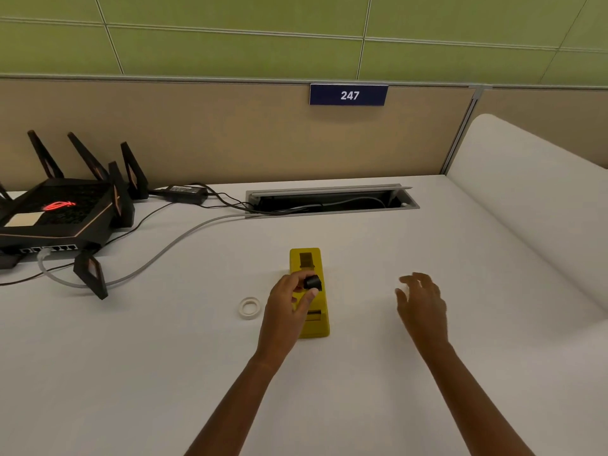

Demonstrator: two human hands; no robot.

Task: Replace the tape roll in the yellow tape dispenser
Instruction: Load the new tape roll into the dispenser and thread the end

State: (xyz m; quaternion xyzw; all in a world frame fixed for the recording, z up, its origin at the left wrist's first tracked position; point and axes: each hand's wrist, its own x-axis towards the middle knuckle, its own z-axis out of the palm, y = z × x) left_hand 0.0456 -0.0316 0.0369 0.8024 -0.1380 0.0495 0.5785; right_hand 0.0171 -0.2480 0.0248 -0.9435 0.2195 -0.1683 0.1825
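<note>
A yellow tape dispenser (311,261) stands lengthwise on the white desk (362,373) near its middle. My left hand (286,311) is over the dispenser's middle, fingers closed on a small black spool (312,282) held just above it. A small white tape roll (249,307) lies flat on the desk just left of my left hand. My right hand (422,302) hovers to the right of the dispenser, apart from it, fingers spread and holding nothing.
A black router (62,209) with upright antennas sits at the far left, its cables (184,238) trailing across the desk into an open cable tray (329,200) at the back. A beige partition with a "247" sign (348,94) closes the rear; a white panel (526,199) curves up at right.
</note>
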